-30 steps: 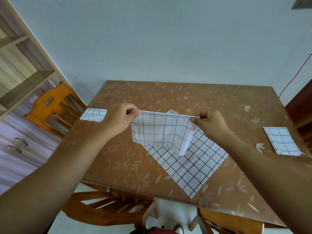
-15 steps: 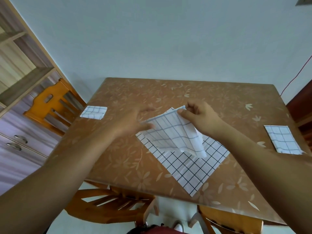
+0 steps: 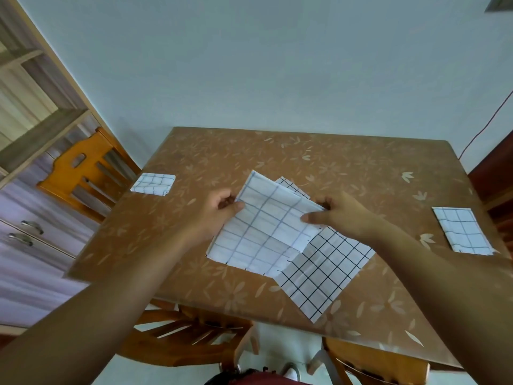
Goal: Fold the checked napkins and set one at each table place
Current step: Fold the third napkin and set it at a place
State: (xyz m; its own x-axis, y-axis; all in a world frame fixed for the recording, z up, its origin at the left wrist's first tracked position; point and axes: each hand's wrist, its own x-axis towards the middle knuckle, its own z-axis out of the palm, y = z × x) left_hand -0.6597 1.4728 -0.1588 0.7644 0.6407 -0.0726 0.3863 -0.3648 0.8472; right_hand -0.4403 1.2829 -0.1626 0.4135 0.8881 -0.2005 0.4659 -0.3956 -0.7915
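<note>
- left hand (image 3: pixel 215 211) and right hand (image 3: pixel 337 213): fingers pinching opposite edges of a checked napkin (image 3: pixel 266 229), held over the worktop (image 3: pixel 347 168);
- beneath it, another napkin (image 3: pixel 324 270) lying flat

The setting was a home dining room: a table (image 3: pixel 347 162) with a floral cover stood mid-frame against a plain wall (image 3: pixel 277 65), wooden chairs (image 3: pixel 80 173) round it, a shelved cabinet (image 3: pixel 36 129) with drawers (image 3: pixel 41 245) at left.
</note>
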